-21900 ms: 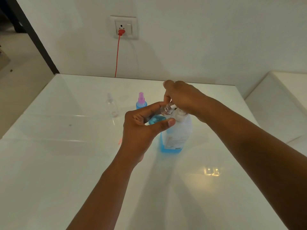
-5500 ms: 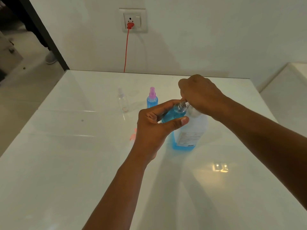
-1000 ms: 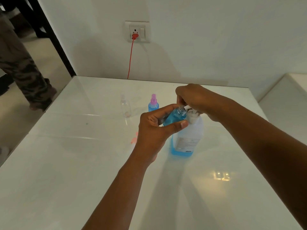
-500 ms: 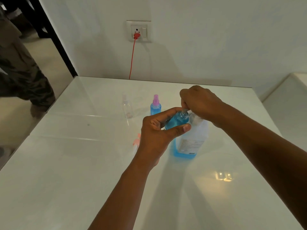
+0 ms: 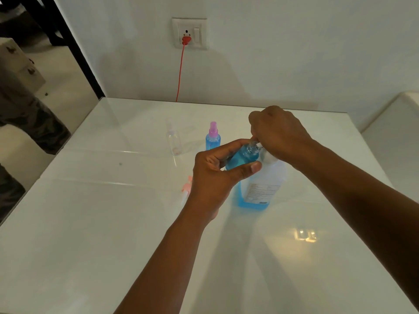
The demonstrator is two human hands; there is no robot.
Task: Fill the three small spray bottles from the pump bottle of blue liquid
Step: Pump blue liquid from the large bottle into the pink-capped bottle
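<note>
I cannot see the pump head, my right hand (image 5: 280, 132) covers it, fingers curled on it. My left hand (image 5: 215, 177) grips the open spray bottle (image 5: 243, 156), nearly full of blue.

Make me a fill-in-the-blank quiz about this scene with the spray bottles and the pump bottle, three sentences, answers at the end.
1. The left hand holds a small spray bottle filled with ____ liquid.
2. The right hand presses the top of the ____ bottle.
3. The capped spray bottle standing on the table has a ____ top.

Missing words: blue; pump; pink
</note>
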